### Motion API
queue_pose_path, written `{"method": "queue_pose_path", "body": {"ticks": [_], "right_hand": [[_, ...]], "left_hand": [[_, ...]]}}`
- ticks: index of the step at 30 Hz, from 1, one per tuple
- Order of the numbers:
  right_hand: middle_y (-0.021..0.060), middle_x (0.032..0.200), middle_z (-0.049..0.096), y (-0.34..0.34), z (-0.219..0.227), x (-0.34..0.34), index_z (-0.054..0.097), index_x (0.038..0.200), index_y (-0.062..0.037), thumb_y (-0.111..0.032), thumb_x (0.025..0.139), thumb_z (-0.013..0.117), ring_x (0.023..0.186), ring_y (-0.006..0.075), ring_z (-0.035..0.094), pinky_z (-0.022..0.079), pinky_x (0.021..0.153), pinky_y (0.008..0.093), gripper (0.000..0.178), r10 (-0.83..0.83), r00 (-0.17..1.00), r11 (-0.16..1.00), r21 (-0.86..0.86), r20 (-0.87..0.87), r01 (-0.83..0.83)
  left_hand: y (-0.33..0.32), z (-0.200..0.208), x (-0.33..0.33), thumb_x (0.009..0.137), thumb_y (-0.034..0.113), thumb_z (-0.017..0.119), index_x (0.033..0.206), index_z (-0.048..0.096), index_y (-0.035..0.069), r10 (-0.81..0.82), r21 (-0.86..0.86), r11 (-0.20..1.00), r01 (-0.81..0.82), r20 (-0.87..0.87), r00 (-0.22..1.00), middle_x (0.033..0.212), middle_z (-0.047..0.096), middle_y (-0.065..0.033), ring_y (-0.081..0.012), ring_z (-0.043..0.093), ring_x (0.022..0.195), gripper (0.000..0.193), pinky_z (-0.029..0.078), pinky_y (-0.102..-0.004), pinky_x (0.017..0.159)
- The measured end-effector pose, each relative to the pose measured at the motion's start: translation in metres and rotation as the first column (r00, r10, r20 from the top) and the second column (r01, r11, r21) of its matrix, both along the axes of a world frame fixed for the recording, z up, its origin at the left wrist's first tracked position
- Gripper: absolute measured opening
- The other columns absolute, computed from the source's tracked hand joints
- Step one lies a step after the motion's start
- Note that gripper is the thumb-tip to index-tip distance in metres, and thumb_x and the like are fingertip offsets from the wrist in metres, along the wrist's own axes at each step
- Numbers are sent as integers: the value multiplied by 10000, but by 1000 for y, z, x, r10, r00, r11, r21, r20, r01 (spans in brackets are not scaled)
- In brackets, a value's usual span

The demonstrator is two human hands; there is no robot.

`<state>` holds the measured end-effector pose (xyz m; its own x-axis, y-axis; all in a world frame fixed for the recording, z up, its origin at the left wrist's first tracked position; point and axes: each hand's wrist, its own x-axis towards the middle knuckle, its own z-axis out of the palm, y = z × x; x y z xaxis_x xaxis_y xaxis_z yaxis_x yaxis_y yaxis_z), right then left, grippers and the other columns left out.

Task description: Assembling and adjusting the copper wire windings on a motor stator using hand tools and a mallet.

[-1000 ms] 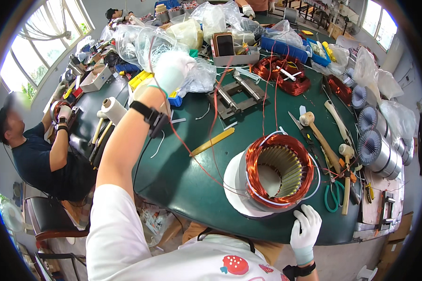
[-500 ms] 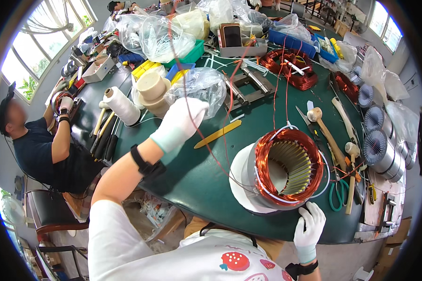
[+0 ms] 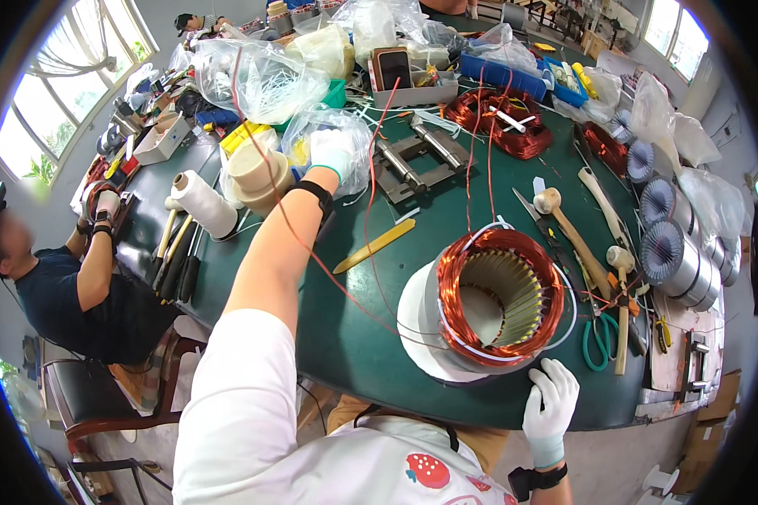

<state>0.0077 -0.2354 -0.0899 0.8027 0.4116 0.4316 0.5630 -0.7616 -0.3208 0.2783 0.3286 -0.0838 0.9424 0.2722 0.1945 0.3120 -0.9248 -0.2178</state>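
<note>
My left hand [image 3: 332, 153], in a white glove, reaches far out to a clear plastic bag [image 3: 299, 135]; its fingers are hard to make out against the plastic. Near the table's front edge, my gloved right hand [image 3: 551, 402] holds nothing, fingers loosely bent and slightly apart. Just beyond it stands a motor stator [image 3: 453, 324], a metal cylinder with copper windings [image 3: 547, 310] around its top rim, on a white round pad [image 3: 413, 326]. A white cord loops around the windings. Thin red wires [image 3: 312, 252] rise from the stator.
A yellow flat stick [image 3: 375, 246] lies left of the stator. Mallets [image 3: 577, 236], scissors with green handles [image 3: 596, 343] and wire spools [image 3: 667, 240] crowd the right. Copper coils [image 3: 514, 135] and a metal frame [image 3: 413, 160] lie beyond. Another person [image 3: 59, 286] works at left.
My left hand has moved away from me to the plastic bag, the arm straightening. The right hand stays beside the stator. The whole view has shifted slightly.
</note>
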Motion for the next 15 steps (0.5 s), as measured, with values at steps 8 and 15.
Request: {"method": "queue_pose_path", "body": {"ticks": [8, 15], "right_hand": [[149, 1202, 676, 2, 2, 0, 724, 1067, -42, -15, 812, 629, 1167, 369, 608, 443, 1034, 488, 274, -5, 1000, 999, 46, 17, 4], [125, 1167, 693, -3, 3, 3, 746, 1023, -83, -20, 791, 682, 1138, 341, 629, 487, 992, 472, 248, -3, 998, 998, 62, 65, -1]], "left_hand": [[41, 10, 1, 939, 226, 596, 1069, 758, 55, -151, -86, 985, 149, -18, 988, 1108, 747, -205, -357, 737, 1009, 268, 585, -453, 853], [31, -5, -31, 920, 170, 556, 985, 742, 136, -346, 188, 931, 314, 172, 922, 895, 750, -128, -310, 734, 813, 199, 583, -456, 712]]}}
